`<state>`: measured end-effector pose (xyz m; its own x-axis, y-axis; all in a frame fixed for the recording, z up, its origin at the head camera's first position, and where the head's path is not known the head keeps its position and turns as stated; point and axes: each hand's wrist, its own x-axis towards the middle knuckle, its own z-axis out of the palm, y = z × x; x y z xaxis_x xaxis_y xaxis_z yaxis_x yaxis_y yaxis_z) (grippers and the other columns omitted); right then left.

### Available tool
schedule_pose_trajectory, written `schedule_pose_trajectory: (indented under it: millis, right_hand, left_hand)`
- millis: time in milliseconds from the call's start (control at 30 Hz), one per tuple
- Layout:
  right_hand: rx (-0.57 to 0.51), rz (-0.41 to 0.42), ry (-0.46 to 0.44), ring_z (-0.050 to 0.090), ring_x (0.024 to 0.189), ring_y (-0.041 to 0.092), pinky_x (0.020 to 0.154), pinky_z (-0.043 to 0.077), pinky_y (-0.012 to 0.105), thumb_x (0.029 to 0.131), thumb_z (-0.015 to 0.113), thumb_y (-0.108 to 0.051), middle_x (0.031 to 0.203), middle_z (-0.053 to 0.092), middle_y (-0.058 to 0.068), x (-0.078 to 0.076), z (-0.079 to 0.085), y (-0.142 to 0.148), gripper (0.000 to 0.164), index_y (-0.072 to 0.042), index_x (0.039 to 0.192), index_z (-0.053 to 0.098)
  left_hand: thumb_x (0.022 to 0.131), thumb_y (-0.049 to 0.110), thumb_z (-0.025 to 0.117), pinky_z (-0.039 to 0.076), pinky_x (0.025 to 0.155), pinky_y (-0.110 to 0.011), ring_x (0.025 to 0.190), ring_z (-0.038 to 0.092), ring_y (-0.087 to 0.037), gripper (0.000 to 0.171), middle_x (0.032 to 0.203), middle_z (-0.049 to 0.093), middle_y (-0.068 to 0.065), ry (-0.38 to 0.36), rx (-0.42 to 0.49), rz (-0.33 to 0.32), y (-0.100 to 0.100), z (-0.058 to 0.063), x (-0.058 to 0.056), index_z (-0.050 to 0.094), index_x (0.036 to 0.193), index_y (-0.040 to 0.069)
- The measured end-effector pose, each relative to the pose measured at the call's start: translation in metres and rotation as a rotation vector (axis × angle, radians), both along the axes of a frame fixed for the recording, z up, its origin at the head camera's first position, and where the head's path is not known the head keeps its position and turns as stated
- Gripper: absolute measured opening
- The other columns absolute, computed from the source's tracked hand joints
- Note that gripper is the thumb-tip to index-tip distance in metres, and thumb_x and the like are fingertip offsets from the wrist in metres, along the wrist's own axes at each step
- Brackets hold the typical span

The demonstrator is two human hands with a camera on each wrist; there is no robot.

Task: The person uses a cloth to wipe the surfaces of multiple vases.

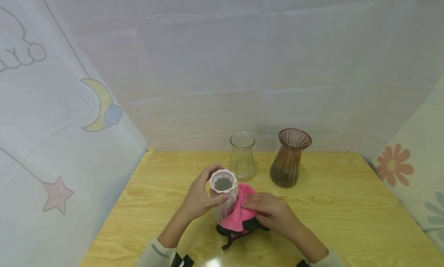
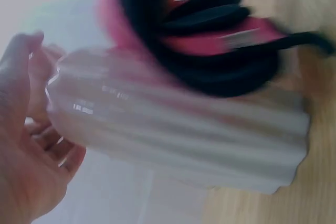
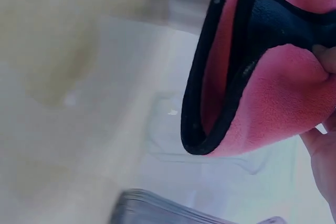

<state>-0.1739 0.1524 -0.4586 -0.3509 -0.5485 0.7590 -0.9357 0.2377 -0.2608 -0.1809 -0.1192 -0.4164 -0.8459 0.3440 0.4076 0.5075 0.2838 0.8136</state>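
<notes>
A pale pinkish-white ribbed vase [image 1: 223, 205] with a scalloped rim stands at the front middle of the table. My left hand [image 1: 201, 193] grips it near the rim, thumb in front and fingers around the far side; the left wrist view shows the vase's fluted wall [image 2: 184, 129]. My right hand [image 1: 275, 213] pinches a pink cloth [image 1: 239, 215] with black edging against the vase's right side. In the right wrist view the folded cloth [image 3: 278, 98] hangs from the fingers, showing a dark reverse side.
Behind the white vase stands a clear glass vase [image 1: 242, 161]. To its right is a brown ribbed glass vase [image 1: 288, 163] with a flared rim. The wooden table [image 1: 347, 205] meets a sheet-covered wall [image 1: 208, 66] at the back.
</notes>
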Motion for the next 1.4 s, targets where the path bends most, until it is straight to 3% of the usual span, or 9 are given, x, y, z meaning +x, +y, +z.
schedule_pose_trajectory:
  millis: [167, 267, 367, 433, 633, 833, 1033, 1200, 1400]
  right_hand:
    - [-0.053, 0.005, 0.070, 0.071, 0.104, 0.026, 0.107, 0.044, 0.024, 0.104, 0.059, -0.023, 0.113, 0.075, 0.010, -0.007, 0.022, -0.004, 0.025, -0.012, 0.117, 0.077]
    - [-0.047, 0.003, 0.094, 0.072, 0.105, 0.027, 0.107, 0.045, 0.026, 0.106, 0.054, -0.027, 0.114, 0.075, 0.010, -0.011, 0.027, -0.008, 0.030, -0.012, 0.118, 0.076]
    - [-0.042, 0.020, 0.089, 0.071, 0.106, 0.027, 0.106, 0.046, 0.028, 0.105, 0.058, -0.022, 0.116, 0.074, 0.011, -0.014, 0.028, -0.010, 0.026, -0.011, 0.120, 0.076]
    - [-0.044, 0.026, 0.080, 0.071, 0.106, 0.026, 0.106, 0.046, 0.027, 0.099, 0.065, -0.011, 0.115, 0.074, 0.011, -0.015, 0.027, -0.012, 0.023, -0.011, 0.119, 0.076]
    - [-0.050, 0.007, 0.023, 0.072, 0.104, 0.024, 0.103, 0.047, 0.022, 0.068, 0.073, 0.012, 0.111, 0.076, 0.007, -0.013, 0.022, -0.015, 0.049, -0.011, 0.111, 0.078]
    - [-0.056, -0.028, -0.050, 0.073, 0.102, 0.024, 0.099, 0.049, 0.020, 0.059, 0.075, 0.019, 0.109, 0.077, 0.004, -0.006, 0.009, -0.013, 0.057, -0.012, 0.107, 0.079]
    - [0.003, 0.002, -0.145, 0.072, 0.106, 0.022, 0.099, 0.049, 0.019, 0.065, 0.080, 0.017, 0.112, 0.076, 0.001, -0.002, -0.007, -0.011, 0.054, -0.016, 0.107, 0.079]
    - [0.051, 0.034, -0.136, 0.073, 0.101, 0.020, 0.093, 0.053, 0.022, 0.068, 0.083, 0.012, 0.106, 0.076, -0.001, -0.002, -0.015, -0.012, 0.046, -0.017, 0.103, 0.078]
    - [0.140, -0.014, -0.094, 0.073, 0.099, 0.017, 0.088, 0.057, 0.027, 0.068, 0.085, 0.008, 0.105, 0.077, -0.001, -0.002, -0.017, -0.011, 0.045, -0.019, 0.103, 0.079]
  left_hand:
    - [0.079, 0.029, 0.087, 0.045, 0.100, -0.051, 0.117, 0.058, -0.019, 0.078, 0.128, 0.062, 0.000, -0.041, 0.001, 0.124, 0.010, 0.000, 0.008, 0.049, 0.144, 0.011]
    - [0.079, 0.029, 0.087, 0.046, 0.096, -0.048, 0.112, 0.060, -0.019, 0.074, 0.123, 0.065, -0.002, -0.046, 0.001, 0.155, 0.013, 0.002, 0.009, 0.052, 0.141, 0.008]
    - [0.079, 0.030, 0.087, 0.048, 0.092, -0.045, 0.107, 0.061, -0.018, 0.073, 0.118, 0.066, -0.002, -0.046, -0.015, 0.168, 0.013, 0.002, 0.010, 0.053, 0.139, 0.007]
    - [0.079, 0.032, 0.086, 0.048, 0.090, -0.043, 0.105, 0.061, -0.017, 0.072, 0.116, 0.067, -0.001, -0.046, -0.030, 0.176, 0.012, 0.003, 0.010, 0.054, 0.139, 0.008]
    - [0.079, 0.031, 0.084, 0.050, 0.087, -0.039, 0.102, 0.064, -0.018, 0.068, 0.113, 0.070, -0.003, -0.020, -0.050, 0.178, 0.011, 0.005, 0.009, 0.056, 0.136, 0.008]
    - [0.080, 0.023, 0.082, 0.054, 0.080, -0.035, 0.100, 0.065, -0.022, 0.065, 0.113, 0.070, -0.007, 0.007, -0.042, 0.090, 0.008, 0.006, 0.003, 0.055, 0.137, 0.006]
    - [0.081, 0.018, 0.079, 0.054, 0.073, -0.031, 0.095, 0.064, -0.033, 0.063, 0.114, 0.069, -0.015, 0.005, -0.021, -0.023, 0.002, 0.005, -0.004, 0.055, 0.136, 0.003]
    - [0.081, 0.017, 0.076, 0.051, 0.071, -0.027, 0.090, 0.063, -0.035, 0.063, 0.113, 0.069, -0.017, -0.002, -0.012, -0.114, -0.003, 0.006, -0.012, 0.054, 0.137, 0.001]
    - [0.086, 0.028, 0.075, 0.052, 0.076, -0.029, 0.095, 0.063, -0.030, 0.068, 0.119, 0.067, -0.012, -0.008, -0.023, -0.187, -0.008, 0.005, -0.018, 0.049, 0.145, 0.007]
